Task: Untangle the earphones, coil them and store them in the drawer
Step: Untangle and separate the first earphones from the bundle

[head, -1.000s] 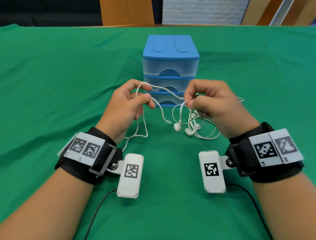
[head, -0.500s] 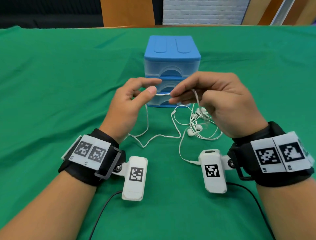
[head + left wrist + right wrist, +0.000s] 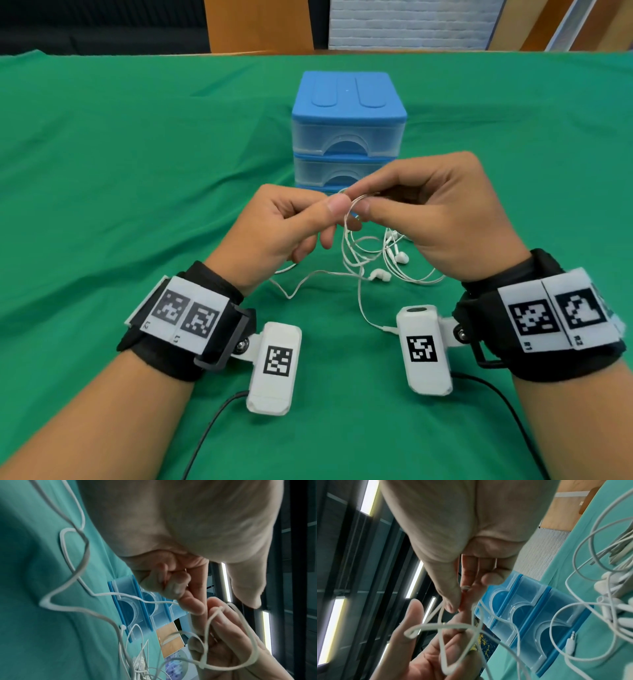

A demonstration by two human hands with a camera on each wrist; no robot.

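1. Fingers of both hands meeting at frame centre of the head view, pinching the same stretch of white earphone cable.
2. Left hand: thumb and forefinger narrowed onto the cable, remaining fingers curled under the palm.
3. Right hand: thumb and forefinger closed on a small loop of cable, other fingers bent loosely above it.
4. From the left wrist view, cable looped over the right hand's fingertips, with a knot-like crossing lower right of the frame.
5. From the right wrist view, cable crossing itself between the two hands at lower centre; audio jack lying on the cloth at right, just in front of the drawers.
6. Rest of the cable hanging from the pinch to the green tablecloth, lying in loose tangled loops below and right of centre.
7. Two earbuds resting on the cloth among those loops, beneath the right hand.
8. Blue three-drawer plastic organizer standing upright at upper centre, behind the hands, all drawers closed.
9. Wrist cameras strapped on black bands, lower part of the frame.
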